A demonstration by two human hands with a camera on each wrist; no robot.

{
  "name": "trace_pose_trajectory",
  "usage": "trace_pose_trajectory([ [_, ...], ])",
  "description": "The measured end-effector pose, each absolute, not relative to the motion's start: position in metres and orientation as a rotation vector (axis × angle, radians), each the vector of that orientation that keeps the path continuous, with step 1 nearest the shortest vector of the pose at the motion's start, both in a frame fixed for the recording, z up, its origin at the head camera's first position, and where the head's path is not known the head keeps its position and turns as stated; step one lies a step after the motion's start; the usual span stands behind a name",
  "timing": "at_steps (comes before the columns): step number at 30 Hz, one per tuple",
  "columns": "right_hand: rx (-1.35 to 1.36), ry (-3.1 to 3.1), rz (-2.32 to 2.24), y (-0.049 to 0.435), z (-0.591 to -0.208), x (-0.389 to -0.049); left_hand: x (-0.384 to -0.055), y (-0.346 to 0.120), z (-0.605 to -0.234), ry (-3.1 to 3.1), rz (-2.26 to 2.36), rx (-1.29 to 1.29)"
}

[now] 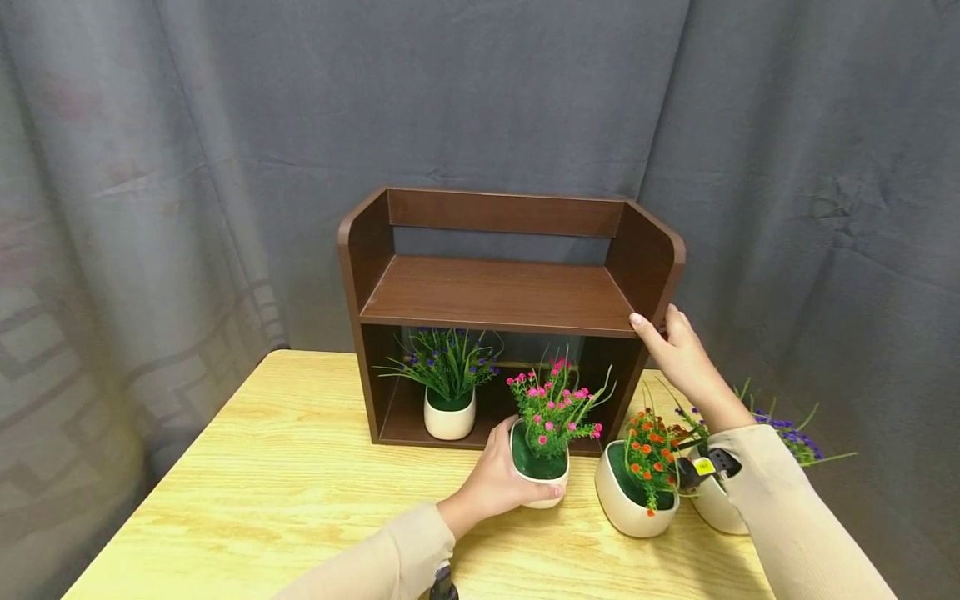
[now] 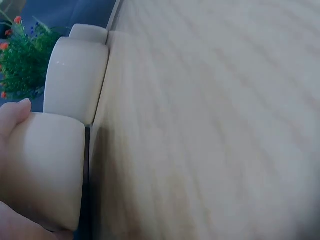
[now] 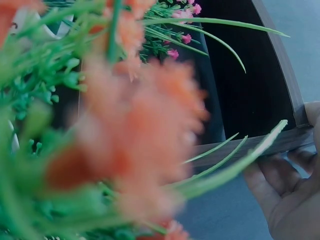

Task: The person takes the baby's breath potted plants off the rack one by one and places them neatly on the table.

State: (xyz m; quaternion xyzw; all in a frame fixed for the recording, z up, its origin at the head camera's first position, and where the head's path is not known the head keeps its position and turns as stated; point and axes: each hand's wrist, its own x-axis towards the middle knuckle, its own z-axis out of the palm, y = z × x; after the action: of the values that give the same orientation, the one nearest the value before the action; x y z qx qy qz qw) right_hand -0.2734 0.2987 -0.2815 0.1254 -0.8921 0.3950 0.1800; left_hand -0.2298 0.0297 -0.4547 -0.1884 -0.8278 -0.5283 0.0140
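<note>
My left hand (image 1: 491, 479) grips a white pot (image 2: 47, 165) of pink flowers (image 1: 555, 408) in front of the shelf's lower right opening. A thin dark gap shows under this pot in the left wrist view. On the right, my right hand (image 1: 693, 367) holds the side panel of the brown wooden shelf (image 1: 495, 292). Its thumb is at the front edge, and its other fingers go behind the panel, partly hidden. Blurred orange flowers (image 3: 140, 130) cover much of the right wrist view.
A purple-flowered pot (image 1: 450, 417) stands inside the lower compartment, left of centre. Outside, right of the held pot, are an orange-flowered pot (image 1: 633, 508) and another purple-flowered one (image 1: 720, 504), partly behind my right forearm. A grey curtain (image 1: 510, 92) hangs behind the wooden table (image 1: 285, 467).
</note>
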Motion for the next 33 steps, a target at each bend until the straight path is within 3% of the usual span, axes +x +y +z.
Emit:
trace_pose_trajectory([
  [33,0.338,-2.54,1.117,0.3,-0.282,-0.273,-0.216,0.035,-0.465,-2.611,-1.663,-0.548],
])
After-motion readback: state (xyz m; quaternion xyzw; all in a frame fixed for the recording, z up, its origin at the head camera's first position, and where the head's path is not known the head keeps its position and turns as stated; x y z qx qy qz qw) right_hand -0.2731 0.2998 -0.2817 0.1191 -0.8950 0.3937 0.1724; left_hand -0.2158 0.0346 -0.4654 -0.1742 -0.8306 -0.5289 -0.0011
